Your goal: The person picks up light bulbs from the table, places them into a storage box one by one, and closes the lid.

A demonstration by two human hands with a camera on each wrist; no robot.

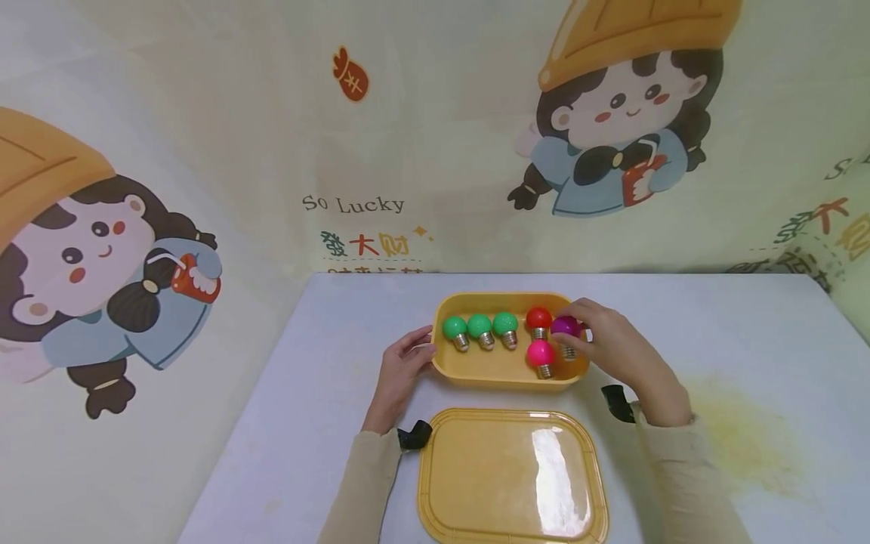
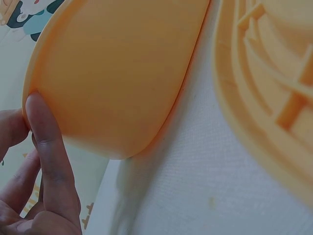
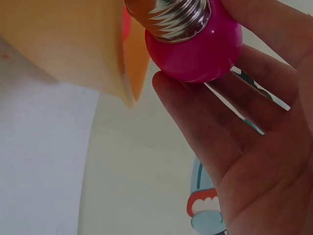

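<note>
A yellow plastic box holds several small round light bulbs with metal screw bases. Three green bulbs lie in a row at its left, and a red bulb and a pink bulb lie toward the right. Between thumb and fingers, my right hand pinches a purple bulb by its globe at the box's right end; its screw base shows in the right wrist view. My left hand holds the box's left end, thumb against the outer wall near the rim.
A yellow lid lies flat on the white table, nearer to me than the box. A patterned cloth hangs behind the table and along its left. A faint yellowish stain marks the tabletop at the right.
</note>
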